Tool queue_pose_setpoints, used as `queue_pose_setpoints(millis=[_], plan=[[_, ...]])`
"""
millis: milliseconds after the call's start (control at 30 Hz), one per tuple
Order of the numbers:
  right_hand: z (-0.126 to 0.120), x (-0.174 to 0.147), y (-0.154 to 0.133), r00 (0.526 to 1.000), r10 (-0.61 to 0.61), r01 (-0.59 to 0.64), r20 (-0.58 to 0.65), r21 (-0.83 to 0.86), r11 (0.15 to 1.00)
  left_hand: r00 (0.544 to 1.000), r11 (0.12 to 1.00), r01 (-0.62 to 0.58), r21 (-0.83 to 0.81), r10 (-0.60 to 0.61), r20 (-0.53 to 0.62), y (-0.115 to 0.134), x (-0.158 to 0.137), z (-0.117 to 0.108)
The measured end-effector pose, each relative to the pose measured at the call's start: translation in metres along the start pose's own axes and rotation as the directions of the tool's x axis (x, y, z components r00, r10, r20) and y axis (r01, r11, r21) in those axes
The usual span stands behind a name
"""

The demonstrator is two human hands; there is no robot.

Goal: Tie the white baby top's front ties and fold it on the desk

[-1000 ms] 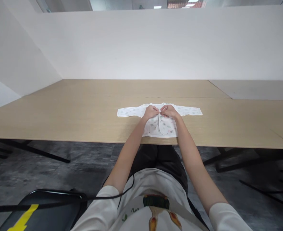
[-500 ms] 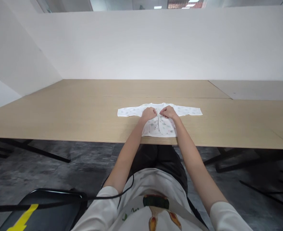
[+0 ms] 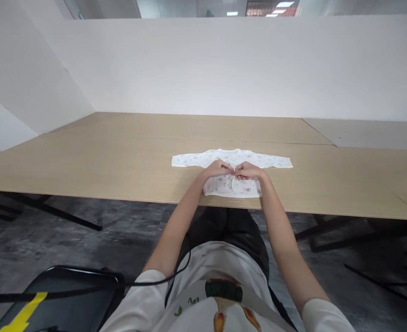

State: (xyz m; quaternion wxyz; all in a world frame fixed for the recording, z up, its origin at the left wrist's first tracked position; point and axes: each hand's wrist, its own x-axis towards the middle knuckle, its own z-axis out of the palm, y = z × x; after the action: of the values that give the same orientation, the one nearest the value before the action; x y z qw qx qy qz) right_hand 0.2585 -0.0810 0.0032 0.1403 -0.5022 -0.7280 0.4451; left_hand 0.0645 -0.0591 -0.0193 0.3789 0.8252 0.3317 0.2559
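Note:
A small white baby shirt (image 3: pixel 247 188) with a scattered print lies face up on the table, its long sleeves spread out to both sides. My left hand (image 3: pixel 220 168) and my right hand (image 3: pixel 248 170) meet over the middle of its front opening. The fingertips of both hands are pinched on the front edges of the shirt and touch one another. Whether a snap or a tie sits between them is hidden by the fingers. The hem lies near the table's front edge.
The wooden table (image 3: pixel 113 157) runs wide to both sides, with a white wall (image 3: pixel 224 69) behind it. A black chair (image 3: pixel 68 299) with yellow tape stands at lower left. A black cable (image 3: pixel 148 282) crosses my left arm.
Both hands have moved down the shirt's front toward me. Their fingertips, apart before, have come together at the opening. The camera's view has shifted slightly.

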Motion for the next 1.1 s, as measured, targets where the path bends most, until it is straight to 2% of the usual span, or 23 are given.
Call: queue_pose_setpoints(millis=[267,467,767,1100], plan=[[-0.007,-0.004,0.006,1.000,0.024,-0.025,0.008,0.106,0.994,0.999,1.000,0.009,0.008,-0.009,0.054,-0.002,0.000,0.000],[-0.008,-0.002,0.008,0.999,0.010,-0.015,0.034,0.164,0.986,0.998,0.998,0.061,-0.004,-0.061,0.028,-0.002,0.002,0.000],[-0.009,-0.001,0.011,1.000,0.004,0.004,-0.029,0.259,0.966,0.998,0.989,0.066,-0.134,-0.065,0.012,0.002,0.002,0.003],[-0.008,-0.005,0.005,1.000,-0.007,0.005,0.006,0.226,0.974,0.997,0.990,0.071,-0.123,-0.068,0.027,0.003,0.003,0.003]])
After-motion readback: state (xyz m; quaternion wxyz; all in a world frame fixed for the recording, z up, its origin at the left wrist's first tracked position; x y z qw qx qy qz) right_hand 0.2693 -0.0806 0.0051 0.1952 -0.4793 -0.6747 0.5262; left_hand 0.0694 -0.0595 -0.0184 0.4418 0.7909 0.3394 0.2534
